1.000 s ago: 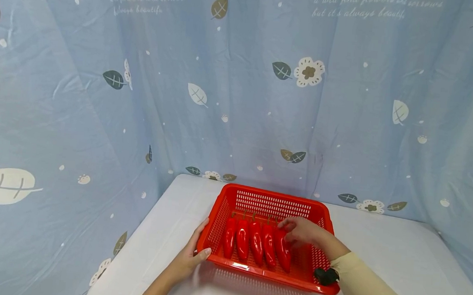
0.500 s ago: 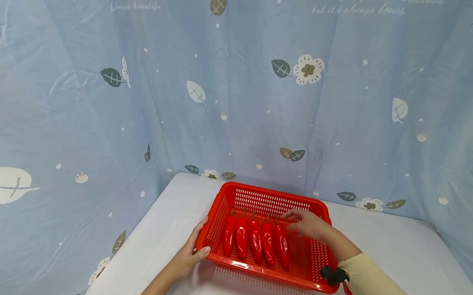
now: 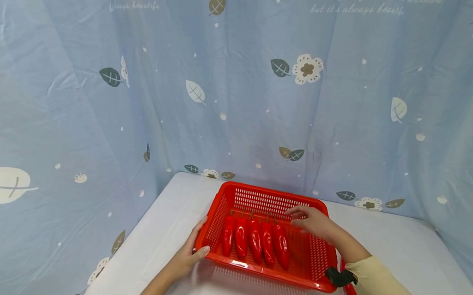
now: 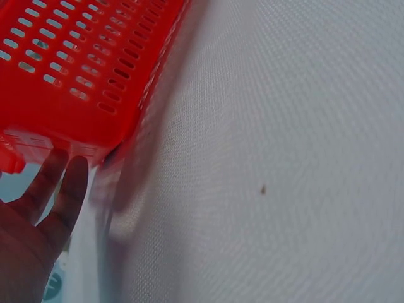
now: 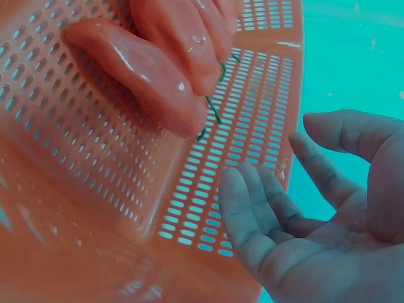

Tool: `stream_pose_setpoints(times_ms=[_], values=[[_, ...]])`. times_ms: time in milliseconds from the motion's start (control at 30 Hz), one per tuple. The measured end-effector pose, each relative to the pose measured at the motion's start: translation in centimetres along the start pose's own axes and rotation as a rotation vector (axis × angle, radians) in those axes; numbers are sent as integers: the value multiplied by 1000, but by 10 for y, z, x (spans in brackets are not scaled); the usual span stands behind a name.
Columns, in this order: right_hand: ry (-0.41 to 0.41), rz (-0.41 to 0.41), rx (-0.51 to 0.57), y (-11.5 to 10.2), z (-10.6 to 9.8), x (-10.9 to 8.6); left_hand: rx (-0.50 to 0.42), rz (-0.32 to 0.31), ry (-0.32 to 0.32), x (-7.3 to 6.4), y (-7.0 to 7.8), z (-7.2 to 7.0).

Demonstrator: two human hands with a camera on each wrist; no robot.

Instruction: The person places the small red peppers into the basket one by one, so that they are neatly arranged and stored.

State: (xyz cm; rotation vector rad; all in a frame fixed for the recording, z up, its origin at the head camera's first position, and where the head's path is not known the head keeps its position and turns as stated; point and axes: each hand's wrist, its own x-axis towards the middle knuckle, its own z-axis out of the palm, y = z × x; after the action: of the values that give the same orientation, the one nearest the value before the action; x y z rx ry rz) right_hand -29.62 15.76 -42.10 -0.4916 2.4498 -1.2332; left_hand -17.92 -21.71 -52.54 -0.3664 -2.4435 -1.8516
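Note:
A red perforated plastic basket (image 3: pixel 268 269) holds several shiny red peppers (image 3: pixel 255 239) with green stems, lying side by side in a row. My left hand (image 3: pixel 183 259) grips its front left corner, thumb on the front rim and fingers along the left side. Those fingers (image 4: pixel 53 189) touch the basket wall in the left wrist view. Over the right half of the basket hovers my right hand (image 3: pixel 311 223), fingers loosely bent and nothing held. In the right wrist view this hand (image 5: pixel 315 214) is apart from the nearest pepper (image 5: pixel 142 72).
One more red pepper (image 3: pixel 350 291) lies on the white table (image 3: pixel 402 262) just right of the basket, partly hidden by the right sleeve. A blue curtain (image 3: pixel 240 97) with leaf and flower prints hangs behind and at the sides. A black wrist device (image 3: pixel 340 277) is on the right arm.
My right hand has drawn away from the rightmost pepper in the row, moving right and slightly up. The pepper outside the basket has come into view. The left hand keeps its grip.

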Motion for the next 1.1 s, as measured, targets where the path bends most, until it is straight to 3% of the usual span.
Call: stream_pose_setpoints(times_ms=[233, 700, 1100], values=[[6, -33, -32, 3, -10, -9, -10, 1, -10, 0, 0, 1], [39, -8, -17, 14, -21, -24, -16, -25, 0, 1, -2, 0], [138, -20, -6, 22, -29, -46, -14, -26, 2, 1, -1, 0]])
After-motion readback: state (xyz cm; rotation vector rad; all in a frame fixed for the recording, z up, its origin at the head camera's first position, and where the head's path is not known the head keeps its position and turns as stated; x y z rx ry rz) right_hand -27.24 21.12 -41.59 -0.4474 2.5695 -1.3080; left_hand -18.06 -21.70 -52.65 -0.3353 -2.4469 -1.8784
